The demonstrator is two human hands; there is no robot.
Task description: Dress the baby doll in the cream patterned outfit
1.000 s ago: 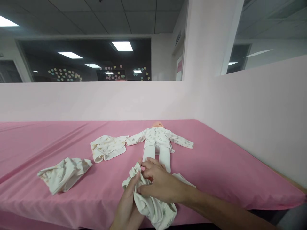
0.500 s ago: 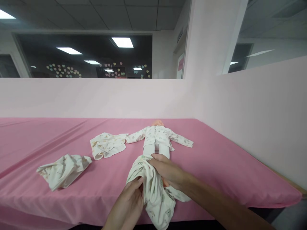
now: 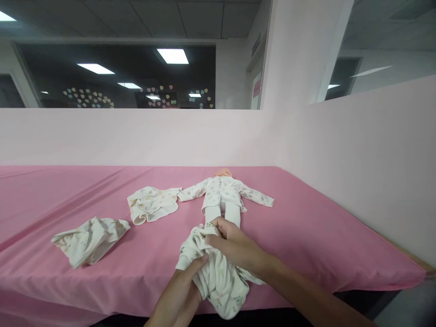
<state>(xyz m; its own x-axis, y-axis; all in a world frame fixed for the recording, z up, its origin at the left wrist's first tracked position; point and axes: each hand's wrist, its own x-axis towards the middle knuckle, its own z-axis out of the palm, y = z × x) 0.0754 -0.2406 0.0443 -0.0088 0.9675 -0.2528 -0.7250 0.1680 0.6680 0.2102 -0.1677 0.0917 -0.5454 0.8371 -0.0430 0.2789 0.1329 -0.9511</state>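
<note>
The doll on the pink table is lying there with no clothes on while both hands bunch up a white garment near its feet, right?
Not quite. The head view shows the doll dressed in a printed top and white trousers. The rest holds: it lies on the pink table, and the left hand and right hand bunch up a white garment near its feet.

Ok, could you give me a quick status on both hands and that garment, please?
Left hand and right hand both gripping the bunched printed garment at the doll's feet. Two other garments lie left, clear of the hands.
</note>
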